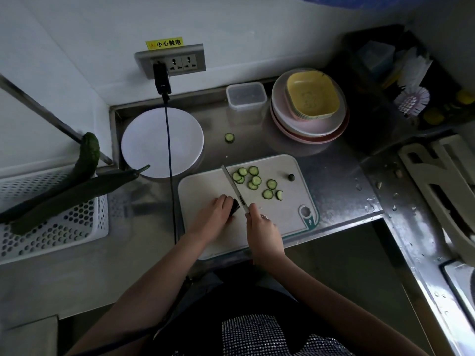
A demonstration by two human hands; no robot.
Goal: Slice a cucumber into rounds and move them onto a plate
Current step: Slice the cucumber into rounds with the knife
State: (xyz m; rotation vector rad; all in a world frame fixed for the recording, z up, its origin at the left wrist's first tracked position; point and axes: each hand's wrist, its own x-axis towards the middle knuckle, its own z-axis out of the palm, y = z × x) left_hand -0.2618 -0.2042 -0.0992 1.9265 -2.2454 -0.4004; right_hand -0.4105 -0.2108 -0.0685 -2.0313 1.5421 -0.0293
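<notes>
Kitchen: steel counter [334, 173], stacked plates [308, 124]

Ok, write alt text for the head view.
A person's left hand holds a short cucumber piece on a white cutting board while the right hand slices it with a knife. Cut rounds lie on the board; a white plate sits bare nearby.

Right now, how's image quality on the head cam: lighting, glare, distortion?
Head view: dim overall; wide-angle bends the counter edges; glare on the wet steel counter at right; the cucumber stub under the left hand is nearly black; slices on the board stay readable.
</notes>
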